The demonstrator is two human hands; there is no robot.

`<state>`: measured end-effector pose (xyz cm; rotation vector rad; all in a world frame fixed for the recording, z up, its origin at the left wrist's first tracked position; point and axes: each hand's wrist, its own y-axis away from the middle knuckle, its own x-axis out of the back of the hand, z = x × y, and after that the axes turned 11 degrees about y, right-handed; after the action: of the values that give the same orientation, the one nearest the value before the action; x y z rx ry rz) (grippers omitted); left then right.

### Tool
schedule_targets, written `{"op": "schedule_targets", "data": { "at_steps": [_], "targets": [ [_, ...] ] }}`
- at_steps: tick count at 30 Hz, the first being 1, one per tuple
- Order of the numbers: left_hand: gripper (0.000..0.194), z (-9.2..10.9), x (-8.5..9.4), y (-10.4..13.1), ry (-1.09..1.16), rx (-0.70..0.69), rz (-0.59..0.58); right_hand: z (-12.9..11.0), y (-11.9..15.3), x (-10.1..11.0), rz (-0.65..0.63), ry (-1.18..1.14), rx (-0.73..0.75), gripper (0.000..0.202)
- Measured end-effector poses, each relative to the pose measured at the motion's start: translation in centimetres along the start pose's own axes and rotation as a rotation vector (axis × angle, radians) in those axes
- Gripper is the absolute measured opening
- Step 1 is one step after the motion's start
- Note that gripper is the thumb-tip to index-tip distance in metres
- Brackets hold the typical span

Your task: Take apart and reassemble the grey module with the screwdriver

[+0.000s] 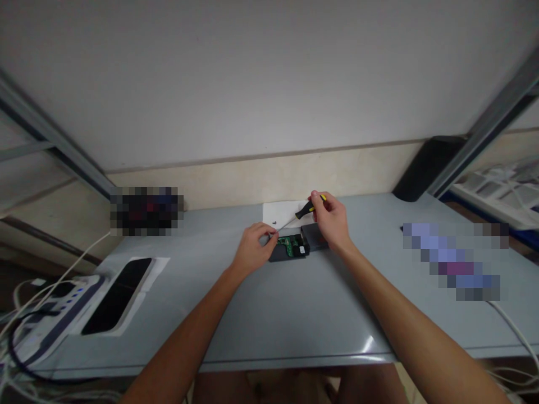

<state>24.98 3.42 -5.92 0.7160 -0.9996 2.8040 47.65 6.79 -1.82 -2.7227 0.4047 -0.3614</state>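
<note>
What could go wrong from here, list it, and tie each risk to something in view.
1. The screwdriver in the right hand might slip and scratch the exposed green circuit board.
2. The left hand has its fingertips by the screwdriver's far end, so a slip could jab them.
3. The tiny dark bits, perhaps screws, lie loose on the white sheet; a nudge could scatter them.

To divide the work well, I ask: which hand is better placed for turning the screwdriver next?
Probably the right hand: it grips the screwdriver by its handle, with the shaft slanting down toward the green circuit board. The left hand is at the shaft's lower end.
</note>
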Motion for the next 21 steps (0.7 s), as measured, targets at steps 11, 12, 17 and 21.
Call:
{"op": "schedule_targets", "data": {
  "at_steps": [11,12,17,21],
  "targets": [
    [0.011,0.18,0.40,0.01,-0.151,-0.005,-0.028,-0.12,-0.04,0.14,-0.005,0.030,0.002,0.059],
    [0.010,0.16,0.38,0.04,-0.157,-0.010,-0.025,-0.10,-0.04,0.13,-0.005,0.028,0.002,0.059],
    [0.009,-0.04,0.32,0.13,-0.166,-0.017,-0.034,0.06,-0.07,0.13,-0.001,0.032,0.009,0.059],
    [0.007,-0.01,0.52,0.11,-0.188,-0.023,-0.033,0.01,-0.09,0.14,0.013,0.030,0.004,0.059]
  ]
}}
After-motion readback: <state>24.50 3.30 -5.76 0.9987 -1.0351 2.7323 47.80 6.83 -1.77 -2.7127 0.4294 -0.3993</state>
